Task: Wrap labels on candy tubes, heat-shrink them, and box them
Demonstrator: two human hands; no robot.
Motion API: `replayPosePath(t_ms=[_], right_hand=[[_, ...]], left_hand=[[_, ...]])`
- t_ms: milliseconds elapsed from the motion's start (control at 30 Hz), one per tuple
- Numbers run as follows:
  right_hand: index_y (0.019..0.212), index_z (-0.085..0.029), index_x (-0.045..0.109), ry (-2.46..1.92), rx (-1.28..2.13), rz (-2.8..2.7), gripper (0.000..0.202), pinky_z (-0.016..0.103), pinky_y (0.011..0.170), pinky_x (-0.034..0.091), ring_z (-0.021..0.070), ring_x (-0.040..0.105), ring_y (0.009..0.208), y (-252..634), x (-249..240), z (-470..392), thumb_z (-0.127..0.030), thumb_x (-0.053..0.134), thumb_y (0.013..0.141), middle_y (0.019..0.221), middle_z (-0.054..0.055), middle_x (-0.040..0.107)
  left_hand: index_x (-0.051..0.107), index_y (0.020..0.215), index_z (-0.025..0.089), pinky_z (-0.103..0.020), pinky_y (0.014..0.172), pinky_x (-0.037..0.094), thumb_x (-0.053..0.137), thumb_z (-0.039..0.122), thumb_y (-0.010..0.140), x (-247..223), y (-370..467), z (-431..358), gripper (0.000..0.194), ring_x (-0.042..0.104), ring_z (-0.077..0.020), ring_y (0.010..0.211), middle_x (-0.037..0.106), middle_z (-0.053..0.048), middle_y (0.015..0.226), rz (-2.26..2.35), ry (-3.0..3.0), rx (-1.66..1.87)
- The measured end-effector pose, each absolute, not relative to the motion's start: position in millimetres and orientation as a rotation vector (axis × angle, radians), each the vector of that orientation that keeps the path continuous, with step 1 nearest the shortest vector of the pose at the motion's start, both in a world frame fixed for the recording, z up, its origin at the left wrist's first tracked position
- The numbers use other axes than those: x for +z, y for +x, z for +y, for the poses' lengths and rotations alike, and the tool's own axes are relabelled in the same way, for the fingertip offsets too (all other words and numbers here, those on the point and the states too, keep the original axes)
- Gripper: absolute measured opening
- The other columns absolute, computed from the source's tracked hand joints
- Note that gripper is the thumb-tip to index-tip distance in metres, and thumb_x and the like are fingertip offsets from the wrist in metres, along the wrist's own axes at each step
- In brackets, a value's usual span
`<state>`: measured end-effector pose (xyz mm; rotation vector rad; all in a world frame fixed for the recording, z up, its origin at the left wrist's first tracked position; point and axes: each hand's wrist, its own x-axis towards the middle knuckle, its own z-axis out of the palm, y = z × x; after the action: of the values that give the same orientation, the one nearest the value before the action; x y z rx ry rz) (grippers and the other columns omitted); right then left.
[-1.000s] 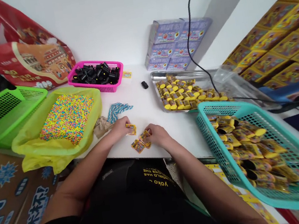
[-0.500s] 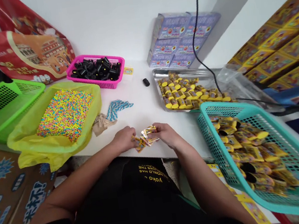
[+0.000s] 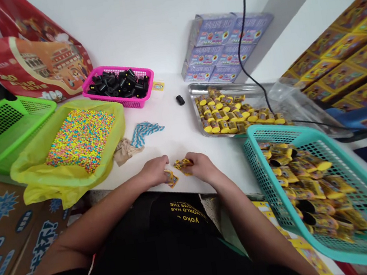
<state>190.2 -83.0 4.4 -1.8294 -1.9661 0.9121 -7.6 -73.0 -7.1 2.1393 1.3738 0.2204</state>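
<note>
One printed yellow wrapper pokes out from the left hand, whose curled fingers grasp its upper end near the front edge of the white table. Just beside it, the right hand pinches a crumpled yellow bundle between thumb and fingers; whether that is a single piece or several cannot be told. A small gap parts the hands.

Beyond the left hand lie a beige cloth and a blue-and-white striped cloth. Farther left, a yellow plastic liner holds multicoloured pellets. At the back, a pink basket contains black cylinders, while a loose black cylinder lies on the table, near a metal tray of yellow-ended containers. On the right, a turquoise basket holds yellow packets, some showing dark round openings.
</note>
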Motion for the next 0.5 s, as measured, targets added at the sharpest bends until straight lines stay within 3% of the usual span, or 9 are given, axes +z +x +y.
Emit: replayPosePath(t_ms=[100,200,300,500], right_hand=[[0.078,-0.020,0.058,-1.576,1.272,-1.711,0.022,0.025,0.063,0.044,0.0147,0.056,0.066,190,2,-87,-0.031,0.070,0.064,0.068,-0.005,0.060],[0.093,-0.019,0.063,-1.455,1.390,-1.748,0.032,0.028,0.072,0.048,0.0174,0.063,0.078,175,2,-90,-0.024,0.072,0.063,0.083,-0.001,0.069],[0.102,-0.020,0.066,-1.662,1.156,-2.034,0.041,0.029,0.077,0.047,0.0210,0.065,0.090,153,6,-88,-0.018,0.075,0.063,0.096,0.003,0.071],[0.090,-0.018,0.066,-1.962,0.664,-2.417,0.033,0.028,0.069,0.041,0.0236,0.062,0.091,135,16,-87,-0.036,0.079,0.066,0.102,0.009,0.066]], left_hand=[[0.060,0.092,0.020,-0.028,0.067,0.043,0.082,0.025,0.056,-7,-14,-72,0.043,0.059,-0.0187,0.078,0.059,-0.001,0.087,1.368,2.086,0.355],[0.059,0.088,0.018,-0.027,0.067,0.045,0.075,0.019,0.064,-7,-31,-73,0.029,0.058,-0.0138,0.073,0.058,-0.002,0.093,1.333,1.973,0.556],[0.059,0.087,0.018,-0.026,0.067,0.045,0.067,0.013,0.071,-8,-50,-80,0.019,0.057,-0.0119,0.070,0.060,-0.001,0.089,1.327,1.917,0.642],[0.060,0.088,0.021,-0.026,0.061,0.038,0.083,0.039,0.062,-12,-47,-97,0.039,0.053,-0.0145,0.068,0.058,0.002,0.075,1.360,2.083,0.431]])
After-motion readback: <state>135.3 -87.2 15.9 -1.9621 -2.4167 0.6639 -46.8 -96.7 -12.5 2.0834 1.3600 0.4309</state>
